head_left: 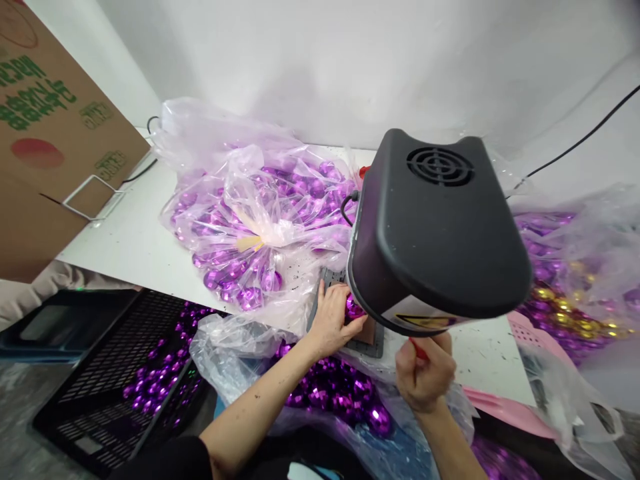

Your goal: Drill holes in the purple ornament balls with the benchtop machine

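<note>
A shiny purple ball [354,307] sits under the front of a black machine [445,227] with a round vent on top. The fingers and thumb of my left hand [331,319] close round the ball from the left, above the machine's dark base plate [373,333]. Below the machine's right front, my right hand [426,373] is wrapped in a fist round a red handle [419,349]. The machine's housing hides the far side of the ball and most of the base. An open plastic bag of purple faceted balls [330,393] lies in front, beneath my forearms.
A clear bag of purple balls [250,220] covers the table's middle. A black crate [115,373] with purple balls stands at lower left, below a cardboard box [60,147]. On the right are gold balls [565,310] in plastic and a pink basket [540,340].
</note>
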The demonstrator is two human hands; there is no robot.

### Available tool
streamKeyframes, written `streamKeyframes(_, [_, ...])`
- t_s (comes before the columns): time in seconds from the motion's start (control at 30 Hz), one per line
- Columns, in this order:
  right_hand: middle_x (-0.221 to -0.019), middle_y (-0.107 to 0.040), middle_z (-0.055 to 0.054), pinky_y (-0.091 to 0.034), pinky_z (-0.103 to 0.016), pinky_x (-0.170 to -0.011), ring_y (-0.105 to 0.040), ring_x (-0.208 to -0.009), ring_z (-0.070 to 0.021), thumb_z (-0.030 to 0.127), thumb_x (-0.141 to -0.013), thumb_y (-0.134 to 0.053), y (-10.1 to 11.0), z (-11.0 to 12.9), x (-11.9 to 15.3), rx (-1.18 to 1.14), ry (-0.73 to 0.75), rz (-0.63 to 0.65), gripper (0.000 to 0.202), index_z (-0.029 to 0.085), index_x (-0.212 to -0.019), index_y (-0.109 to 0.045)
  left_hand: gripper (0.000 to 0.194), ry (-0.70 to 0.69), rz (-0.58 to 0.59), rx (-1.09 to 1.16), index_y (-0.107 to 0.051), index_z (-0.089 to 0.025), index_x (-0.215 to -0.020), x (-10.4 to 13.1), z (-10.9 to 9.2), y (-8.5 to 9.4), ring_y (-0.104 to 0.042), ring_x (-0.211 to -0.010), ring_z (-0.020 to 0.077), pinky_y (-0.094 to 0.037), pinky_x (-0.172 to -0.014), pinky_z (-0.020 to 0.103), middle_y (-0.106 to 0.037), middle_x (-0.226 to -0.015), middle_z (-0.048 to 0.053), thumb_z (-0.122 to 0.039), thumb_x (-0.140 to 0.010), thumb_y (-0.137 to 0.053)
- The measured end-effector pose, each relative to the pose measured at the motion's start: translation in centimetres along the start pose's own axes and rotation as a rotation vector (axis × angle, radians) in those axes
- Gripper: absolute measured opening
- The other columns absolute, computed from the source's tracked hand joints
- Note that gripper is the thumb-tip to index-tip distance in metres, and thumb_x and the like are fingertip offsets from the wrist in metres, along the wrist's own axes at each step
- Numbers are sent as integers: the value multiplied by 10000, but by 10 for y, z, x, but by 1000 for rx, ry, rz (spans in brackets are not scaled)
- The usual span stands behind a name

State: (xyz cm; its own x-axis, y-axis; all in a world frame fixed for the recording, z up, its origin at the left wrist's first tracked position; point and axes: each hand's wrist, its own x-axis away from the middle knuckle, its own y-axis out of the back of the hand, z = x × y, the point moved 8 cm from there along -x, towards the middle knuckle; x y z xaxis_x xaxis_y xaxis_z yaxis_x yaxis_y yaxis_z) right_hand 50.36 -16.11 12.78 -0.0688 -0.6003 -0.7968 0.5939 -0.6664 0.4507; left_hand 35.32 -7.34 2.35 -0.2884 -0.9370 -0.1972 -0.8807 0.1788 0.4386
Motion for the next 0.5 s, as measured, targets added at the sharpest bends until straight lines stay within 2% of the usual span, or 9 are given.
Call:
streamKeyframes(0.1, [-831, -642, -62, -498, -274, -645, -629, -834, -166, 202, -895, -493, 9, 4, -10, -2, 27, 40, 142, 176, -883, -631, 449, -21, 36, -41, -580, -234, -1231, -1, -1, -2, -553, -1252, 324, -182, -1242, 631, -652, -1213, 99, -335, -818, -724])
streamKeyframes(0.2, [-737, -620, -35, -472, -259, -604, -609, -704, -138, 316, -926, -488, 26, 9, -38, 4, 16, 70, 220, 174, -861, -643, 404, -50, 56, -98, -572, -218, -1226, -4, -2, -5, -552, -1236, 313, -127, -1243, 635, -653, -1186, 101, -335, -857, -690])
streamKeyframes(0.23, [-704, -608, -28, -448, -254, -584, -587, -649, -124, 328, -935, -488, 33, 8, -52, 29, -30, 43, 245, 162, -886, -662, 399, -63, 57, -113, -564, -209, -1236, -4, -4, -5, -553, -1227, 309, -122, -1239, 637, -651, -1180, 104, -339, -875, -674])
streamKeyframes(0.27, [-669, -596, -22, -428, -256, -580, -572, -619, -119, 348, -934, -507, 44, 5, -67, 83, -118, -57, 266, 152, -911, -685, 400, -78, 56, -123, -553, -200, -1250, -4, -6, -4, -555, -1215, 307, -126, -1234, 639, -648, -1177, 108, -347, -894, -658])
streamKeyframes(0.3, [-629, -579, -13, -408, -253, -578, -558, -590, -111, 382, -932, -525, 48, 4, -82, 105, -157, -99, 298, 144, -908, -703, 408, -91, 49, -128, -541, -191, -1267, -2, -9, -2, -558, -1201, 304, -144, -1227, 635, -645, -1178, 113, -362, -911, -643])
streamKeyframes(0.37, [-587, -539, 1, -383, -242, -584, -515, -559, -86, 423, -945, -520, 50, 4, -110, 75, -201, -158, 348, 134, -870, -698, 432, -99, 33, -122, -519, -182, -1293, 9, -15, 9, -566, -1160, 293, -262, -1189, 595, -638, -1180, 122, -404, -937, -622])
streamKeyframes(0.43, [-585, -508, 4, -352, -240, -577, -480, -556, -74, 470, -946, -509, 44, -2, -129, 37, -221, -150, 396, 132, -812, -666, 483, -99, 58, -107, -502, -185, -1311, 29, -21, 20, -576, -1116, 279, -418, -1081, 502, -636, -1188, 123, -452, -931, -636])
streamKeyframes(0.5, [-600, -489, 2, -338, -248, -573, -454, -557, -75, 500, -935, -505, 35, -20, -135, -31, -279, -113, 408, 139, -806, -645, 542, -121, 147, -114, -488, -195, -1328, 57, -26, 25, -588, -1088, 266, -493, -968, 420, -639, -1206, 117, -475, -903, -677])
